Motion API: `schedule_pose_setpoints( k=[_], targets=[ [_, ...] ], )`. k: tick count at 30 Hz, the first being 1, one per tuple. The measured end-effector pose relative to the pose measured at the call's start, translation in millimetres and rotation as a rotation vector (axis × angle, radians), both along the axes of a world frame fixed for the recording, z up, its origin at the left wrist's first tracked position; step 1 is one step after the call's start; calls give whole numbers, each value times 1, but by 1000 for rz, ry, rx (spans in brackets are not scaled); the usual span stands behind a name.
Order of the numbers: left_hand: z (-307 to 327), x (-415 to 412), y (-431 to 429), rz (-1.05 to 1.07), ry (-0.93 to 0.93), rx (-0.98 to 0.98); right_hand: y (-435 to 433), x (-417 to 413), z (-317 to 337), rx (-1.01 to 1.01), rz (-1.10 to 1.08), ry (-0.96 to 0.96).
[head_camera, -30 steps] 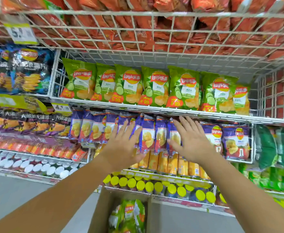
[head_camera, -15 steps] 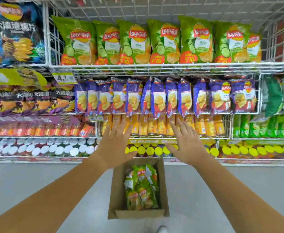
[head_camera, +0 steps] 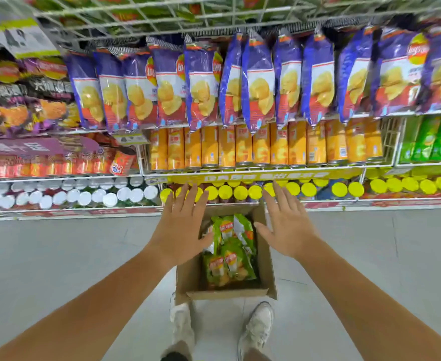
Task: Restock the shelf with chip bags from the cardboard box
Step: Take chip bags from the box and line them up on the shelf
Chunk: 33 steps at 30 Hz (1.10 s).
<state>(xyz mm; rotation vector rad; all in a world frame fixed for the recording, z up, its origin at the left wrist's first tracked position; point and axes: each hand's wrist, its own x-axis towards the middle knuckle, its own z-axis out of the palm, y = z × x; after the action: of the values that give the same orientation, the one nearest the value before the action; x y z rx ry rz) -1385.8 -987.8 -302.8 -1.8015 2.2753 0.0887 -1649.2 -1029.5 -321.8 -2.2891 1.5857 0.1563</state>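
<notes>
Over cardboard box [head_camera: 227,294]: left hand [head_camera: 179,230], right hand [head_camera: 288,227] now lower, spread, empty.

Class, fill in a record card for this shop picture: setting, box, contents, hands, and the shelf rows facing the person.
Setting: shop aisle, wire shelf ahead
Box: open cardboard box on the floor, in front of white shoes
Contents: green chip bags
Hands: left hand and right hand open, fingers spread above the box, holding nothing
Shelf rows: purple chip bags above orange canisters, yellow lids lowest
</notes>
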Motion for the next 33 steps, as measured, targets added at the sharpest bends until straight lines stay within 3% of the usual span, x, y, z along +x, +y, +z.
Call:
schedule_pose_setpoints(
  k=[9, 15, 24, 30, 33],
  targets=[
    [-124, 27, -4, -99, 96, 154, 27, 31, -115, 162, -79, 46],
    [-233, 43, -4, 3, 200, 259, 48, 44, -223, 226, -153, 51],
    [-406, 39, 36, 44, 100, 541, 82, 47, -395, 410, -190, 57],
    [-494, 33, 48, 201, 107, 705, 76, 46, -476, 494, -239, 44],
    [-540, 27, 47, 459, 296, 863, 52, 49, -505, 543, -297, -10]
  ],
)
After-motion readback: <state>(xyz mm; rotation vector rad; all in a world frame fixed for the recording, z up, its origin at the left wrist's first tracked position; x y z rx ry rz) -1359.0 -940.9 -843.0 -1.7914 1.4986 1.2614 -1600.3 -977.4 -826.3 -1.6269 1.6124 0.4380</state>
